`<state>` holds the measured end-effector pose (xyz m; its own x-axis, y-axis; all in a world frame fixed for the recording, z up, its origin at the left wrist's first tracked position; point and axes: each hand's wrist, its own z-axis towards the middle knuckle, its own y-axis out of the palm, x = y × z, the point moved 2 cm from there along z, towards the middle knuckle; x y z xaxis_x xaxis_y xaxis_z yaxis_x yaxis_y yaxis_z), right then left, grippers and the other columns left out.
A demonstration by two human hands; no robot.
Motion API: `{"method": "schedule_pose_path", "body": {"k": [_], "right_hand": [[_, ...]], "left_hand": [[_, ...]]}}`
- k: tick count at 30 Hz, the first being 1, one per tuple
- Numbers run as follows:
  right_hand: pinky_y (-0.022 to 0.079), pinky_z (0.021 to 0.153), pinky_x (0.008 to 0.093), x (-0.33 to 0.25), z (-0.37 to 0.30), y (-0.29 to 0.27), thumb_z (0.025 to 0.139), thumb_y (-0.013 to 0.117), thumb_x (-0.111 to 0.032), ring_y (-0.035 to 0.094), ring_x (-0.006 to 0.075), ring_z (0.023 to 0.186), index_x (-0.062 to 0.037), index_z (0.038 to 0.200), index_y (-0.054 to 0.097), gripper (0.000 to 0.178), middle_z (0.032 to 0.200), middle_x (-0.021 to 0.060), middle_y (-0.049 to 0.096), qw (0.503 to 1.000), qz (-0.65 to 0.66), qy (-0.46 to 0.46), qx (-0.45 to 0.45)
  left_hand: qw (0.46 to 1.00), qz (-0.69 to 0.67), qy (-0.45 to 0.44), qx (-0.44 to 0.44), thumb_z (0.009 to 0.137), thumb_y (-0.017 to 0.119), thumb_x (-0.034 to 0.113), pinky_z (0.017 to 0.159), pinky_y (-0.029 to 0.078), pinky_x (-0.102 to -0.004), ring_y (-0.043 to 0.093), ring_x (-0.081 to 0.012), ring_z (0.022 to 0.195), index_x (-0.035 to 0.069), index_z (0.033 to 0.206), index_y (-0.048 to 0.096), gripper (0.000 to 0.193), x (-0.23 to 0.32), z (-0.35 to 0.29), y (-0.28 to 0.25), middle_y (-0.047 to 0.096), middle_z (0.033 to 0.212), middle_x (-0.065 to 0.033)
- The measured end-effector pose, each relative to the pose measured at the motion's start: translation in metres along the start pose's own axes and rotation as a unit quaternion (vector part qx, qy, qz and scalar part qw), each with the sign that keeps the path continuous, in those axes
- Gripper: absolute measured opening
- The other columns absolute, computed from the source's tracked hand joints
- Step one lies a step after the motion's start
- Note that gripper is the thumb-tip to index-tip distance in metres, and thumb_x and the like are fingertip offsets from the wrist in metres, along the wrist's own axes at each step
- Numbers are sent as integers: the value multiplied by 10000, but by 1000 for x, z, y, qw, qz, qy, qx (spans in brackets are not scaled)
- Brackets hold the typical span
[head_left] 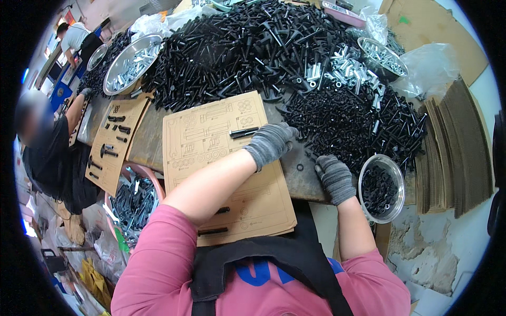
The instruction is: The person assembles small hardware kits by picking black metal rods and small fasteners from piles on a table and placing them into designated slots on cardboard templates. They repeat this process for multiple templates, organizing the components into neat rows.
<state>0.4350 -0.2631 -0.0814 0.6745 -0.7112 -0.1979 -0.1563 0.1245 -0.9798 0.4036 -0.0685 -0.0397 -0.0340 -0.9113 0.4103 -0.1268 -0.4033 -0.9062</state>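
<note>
My left hand (270, 144), in a grey knitted glove, is over the right side of a printed cardboard sheet (211, 179), its fingers curled together towards the pile of small black screws (337, 118). Whatever those fingers hold is hidden. Beside the left wrist, black bolts (242, 132) lie on the sheet; more black bolts (212, 230) lie near its lower edge, partly behind my forearm. My right hand (336, 180), gloved alike, rests at the near edge of the screw pile with fingers bent; I cannot make out anything in them. A black washer (300, 167) lies between the hands.
A steel bowl of black parts (381, 187) stands right of my right hand. Large black bolts (226, 52) and silver sleeves (358, 73) heap behind. Cardboard stacks (456, 150) stand at right. At left are another laid-out sheet (118, 142), a pink tub (159, 189) and a co-worker (52, 152).
</note>
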Motion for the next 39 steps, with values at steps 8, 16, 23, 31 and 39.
{"method": "schedule_pose_path", "body": {"k": [8, 16, 23, 31, 39], "right_hand": [[463, 741, 366, 9, -17, -4, 744, 577, -102, 556, 286, 831, -85, 906, 569, 163, 894, 113, 567, 988, 111, -66, 86], [465, 723, 358, 10, -19, -11, 733, 593, -69, 567, 286, 807, -72, 875, 591, 142, 863, 116, 584, 984, 148, -11, 96], [460, 726, 351, -2, -20, -33, 763, 572, -115, 566, 277, 812, -64, 877, 609, 131, 865, 122, 593, 953, 227, 7, 198], [452, 743, 335, -7, -10, -38, 746, 607, -58, 566, 258, 822, -51, 884, 614, 139, 872, 112, 594, 915, 321, 24, 243], [457, 696, 281, -17, 25, -28, 743, 617, -46, 574, 166, 758, -42, 878, 625, 135, 831, 78, 619, 879, 467, 26, 91]], "left_hand": [[992, 100, 70, -21, 747, 563, 129, 804, 445, -390, 555, -284, 919, 108, 1049, 575, 302, 30, 38, 43, 575, 997, -107], [994, 90, 57, -34, 735, 559, 121, 786, 444, -380, 557, -300, 889, 71, 921, 618, 201, 20, 35, 51, 602, 892, -141], [996, 27, 23, -84, 728, 575, 146, 734, 463, -393, 576, -326, 826, 34, 895, 613, 204, 14, 32, 41, 606, 820, -184], [994, 76, -22, -70, 679, 602, 93, 685, 486, -388, 600, -323, 800, 48, 874, 629, 202, 28, 34, 51, 619, 831, -172], [998, -2, 29, 48, 713, 615, 106, 745, 472, -336, 584, -281, 824, 68, 913, 623, 204, -44, -33, -14, 621, 853, -122]]}}
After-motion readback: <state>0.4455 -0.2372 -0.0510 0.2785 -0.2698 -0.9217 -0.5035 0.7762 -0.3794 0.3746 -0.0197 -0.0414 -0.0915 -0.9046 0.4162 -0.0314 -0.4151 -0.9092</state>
